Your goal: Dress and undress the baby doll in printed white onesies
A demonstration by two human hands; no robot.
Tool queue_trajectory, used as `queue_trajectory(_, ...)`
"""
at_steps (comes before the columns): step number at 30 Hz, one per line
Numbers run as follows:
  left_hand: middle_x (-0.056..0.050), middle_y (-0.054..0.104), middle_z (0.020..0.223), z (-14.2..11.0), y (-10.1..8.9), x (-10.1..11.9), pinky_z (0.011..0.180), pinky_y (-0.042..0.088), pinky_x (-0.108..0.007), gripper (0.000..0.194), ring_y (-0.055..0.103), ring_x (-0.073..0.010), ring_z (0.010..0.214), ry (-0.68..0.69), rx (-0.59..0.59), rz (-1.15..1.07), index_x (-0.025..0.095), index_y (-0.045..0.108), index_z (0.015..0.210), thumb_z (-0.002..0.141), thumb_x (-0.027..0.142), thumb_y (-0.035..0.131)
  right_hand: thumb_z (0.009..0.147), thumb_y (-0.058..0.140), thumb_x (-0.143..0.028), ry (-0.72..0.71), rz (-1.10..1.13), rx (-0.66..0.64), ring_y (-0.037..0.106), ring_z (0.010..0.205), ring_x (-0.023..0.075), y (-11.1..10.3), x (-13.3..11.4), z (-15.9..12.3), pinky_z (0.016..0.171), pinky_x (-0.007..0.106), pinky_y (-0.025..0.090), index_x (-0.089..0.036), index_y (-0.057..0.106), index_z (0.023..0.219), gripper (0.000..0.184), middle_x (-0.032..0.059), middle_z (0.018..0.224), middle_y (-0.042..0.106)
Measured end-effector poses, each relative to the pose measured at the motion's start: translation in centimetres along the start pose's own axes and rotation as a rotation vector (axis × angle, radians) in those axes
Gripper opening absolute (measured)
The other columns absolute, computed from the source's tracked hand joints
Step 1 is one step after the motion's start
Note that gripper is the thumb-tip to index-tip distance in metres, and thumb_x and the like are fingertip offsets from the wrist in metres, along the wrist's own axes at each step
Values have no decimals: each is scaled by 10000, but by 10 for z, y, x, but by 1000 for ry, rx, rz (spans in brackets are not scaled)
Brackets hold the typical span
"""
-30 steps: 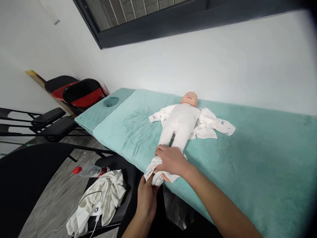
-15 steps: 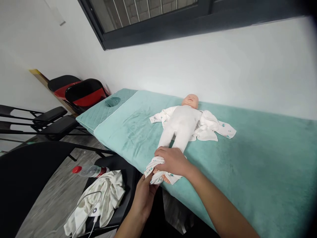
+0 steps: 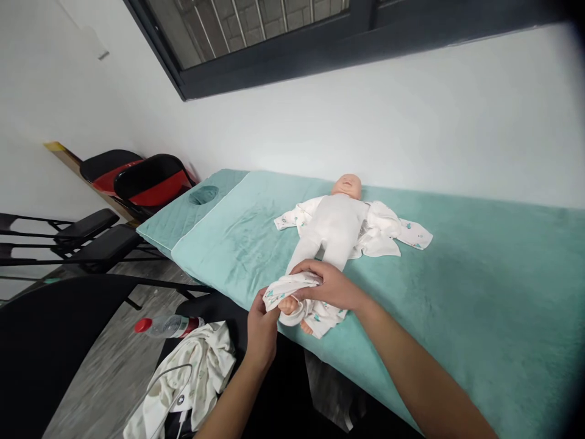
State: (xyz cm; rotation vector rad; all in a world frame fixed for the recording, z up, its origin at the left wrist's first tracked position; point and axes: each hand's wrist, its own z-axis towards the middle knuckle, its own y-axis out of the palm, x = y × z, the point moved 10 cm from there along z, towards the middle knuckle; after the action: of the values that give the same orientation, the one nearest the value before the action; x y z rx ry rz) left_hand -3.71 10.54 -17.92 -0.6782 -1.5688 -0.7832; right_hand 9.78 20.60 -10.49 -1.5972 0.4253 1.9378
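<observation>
A baby doll [image 3: 336, 222] with a white cloth body lies on its back on the green-covered massage bed [image 3: 461, 292], feet toward me. White baby pants [image 3: 292, 286] with a small green print are bunched around its lower legs. My left hand [image 3: 262, 332] pinches the pants' edge beside the doll's bare foot [image 3: 287, 305]. Across the shin, my right hand [image 3: 331, 285] is closed on the bunched fabric. A second foot [image 3: 306, 327] shows under the cloth to the right. Spread beneath the doll is a white printed baby shirt [image 3: 384, 225] with its sleeves out sideways.
A black chair seat at lower left holds a red-capped bottle [image 3: 169, 326], a crumpled cream cloth [image 3: 201, 366] and a cable. Folding chairs [image 3: 153, 180] stand beyond the bed's left end, which has a face hole [image 3: 203, 195]. A wall with a window [image 3: 274, 67] runs behind.
My left hand has moved up and slightly left, lifting the pants' edge, and the doll's foot now shows more. My right hand has shifted a little up and right. The view has tilted slightly.
</observation>
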Motion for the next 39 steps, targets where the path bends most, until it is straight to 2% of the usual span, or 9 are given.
queue_trajectory(4, 5, 696, 869, 31, 7, 2, 726, 474, -241, 337, 609, -153, 770, 26, -47, 69, 193, 659, 991, 658, 165, 697, 768, 756, -314, 10, 104, 101, 623, 1042, 188, -17, 7, -1, 935, 316, 482, -196, 646, 1077, 349, 35, 1099, 668)
queue_trajectory(7, -18, 697, 923, 44, 19, 2, 764, 477, -265, 345, 617, -175, 822, 11, -143, 82, 191, 660, 1013, 669, 190, 695, 780, 733, -316, 3, 50, 250, 629, 1027, 193, -35, 13, -3, 929, 328, 482, -201, 650, 1038, 294, 33, 1070, 678)
queue_trajectory(13, -94, 697, 1109, 31, 34, 3, 903, 457, -325, 601, 626, -258, 1031, -146, -512, -88, 193, 666, 1119, 550, 255, 850, 773, 728, -387, -17, -91, 631, 624, 891, 177, -73, 20, -19, 835, 298, 485, -209, 657, 888, 224, 10, 913, 677)
queue_trajectory(16, -117, 692, 1089, 31, 36, 9, 886, 457, -344, 644, 628, -267, 1009, -209, -656, -200, 178, 674, 1140, 574, 423, 858, 839, 640, -431, -8, -57, 597, 609, 778, 153, -78, 24, -20, 736, 277, 482, -208, 661, 871, 226, 10, 859, 678)
queue_trajectory(20, -53, 686, 882, 59, 39, 13, 720, 437, -274, 433, 606, -166, 774, -203, -585, -109, 187, 703, 1073, 727, 438, 771, 828, 651, -445, 33, -45, 557, 604, 723, 147, -91, 30, -28, 700, 273, 477, -202, 668, 831, 244, 12, 796, 683)
queue_trajectory(23, -16, 661, 827, 76, 58, 16, 649, 393, -236, 397, 559, -118, 697, -134, -576, -62, 190, 701, 1060, 711, 354, 799, 743, 742, -397, 55, -128, 682, 594, 726, 145, -113, 33, -43, 710, 274, 475, -199, 682, 824, 222, 7, 784, 674)
queue_trajectory(27, 1, 644, 817, 87, 78, 5, 637, 397, -235, 367, 544, -108, 677, -114, -492, -150, 195, 682, 1029, 723, 370, 785, 711, 766, -373, 39, -129, 860, 564, 701, 128, -135, 41, -57, 693, 260, 460, -195, 678, 816, 224, -4, 770, 650)
queue_trajectory(32, -20, 661, 872, 88, 77, -13, 708, 436, -256, 331, 566, -131, 754, -113, -403, -188, 172, 691, 955, 752, 429, 742, 754, 711, -444, 106, -61, 1010, 514, 633, 117, -145, 58, -65, 605, 243, 424, -191, 651, 839, 273, -25, 705, 586)
queue_trajectory(39, -24, 673, 881, 94, 70, -17, 732, 452, -263, 310, 585, -133, 776, -101, -399, -222, 176, 683, 962, 739, 377, 763, 782, 677, -472, 87, -26, 1006, 471, 523, 104, -147, 69, -65, 547, 234, 396, -197, 585, 839, 296, -67, 557, 509)
